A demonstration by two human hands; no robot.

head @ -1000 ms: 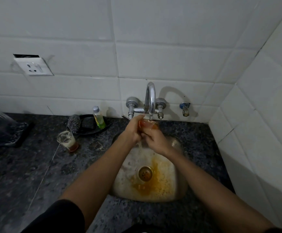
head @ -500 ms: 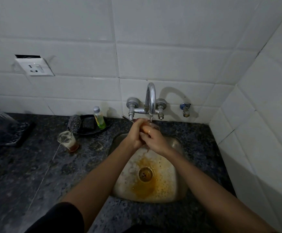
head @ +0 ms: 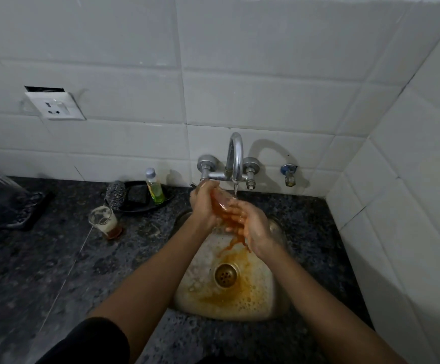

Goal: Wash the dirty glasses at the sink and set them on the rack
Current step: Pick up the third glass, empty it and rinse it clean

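One glass (head: 220, 203) was held tilted over the sink (head: 274, 306), just under the tap (head: 234, 158). The left hand (head: 204, 203) gripped it, and the right hand (head: 250, 227) lay against it with straight fingers. Orange liquid ran down into the sink. Another dirty glass (head: 106, 223) stood on the counter (head: 43, 258) at the left.

Two bare forearms enter from the bottom of the frame and end in the left hand (head: 204, 206) and right hand (head: 253, 227) near the centre. A short black sleeve (head: 87, 342) covers the left upper arm at the lower left. No rings, watch or bracelets show. The right hand's fingers (head: 236, 219) look wet, streaked with orange-brown liquid.
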